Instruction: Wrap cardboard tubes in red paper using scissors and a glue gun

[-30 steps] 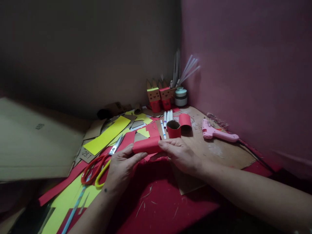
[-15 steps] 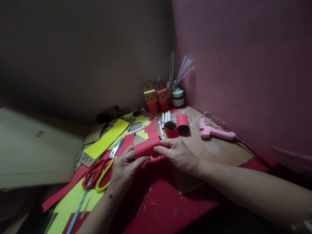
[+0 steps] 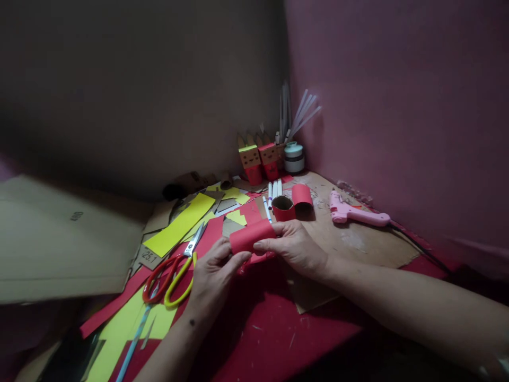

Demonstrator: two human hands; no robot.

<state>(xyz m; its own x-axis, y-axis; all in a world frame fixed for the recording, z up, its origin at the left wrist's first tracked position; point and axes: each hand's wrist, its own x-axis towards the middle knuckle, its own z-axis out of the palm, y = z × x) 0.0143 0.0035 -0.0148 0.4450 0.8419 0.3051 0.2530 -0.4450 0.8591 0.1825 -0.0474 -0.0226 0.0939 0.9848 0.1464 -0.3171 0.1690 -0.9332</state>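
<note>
Between my hands is a red paper-covered tube, lying sideways above the red table covering. My left hand grips its left end, thumb along the lower edge. At the right end my right hand pinches it, the thumb in front and the other fingers behind. Just beyond stand two more red-covered tubes: an upright one with a dark open top and another beside it. Left of my left hand lie scissors with one red and one yellow handle.
A pink glue gun with a cord lies at right. Several markers, two face-decorated figures, a lidded jar and white sticks are farther back. Yellow paper, a striped blue stick and a cardboard box sit left.
The whole view has shifted slightly, so things appear a little farther right. Both hands keep their hold on the red tube, which tilts a bit more.
</note>
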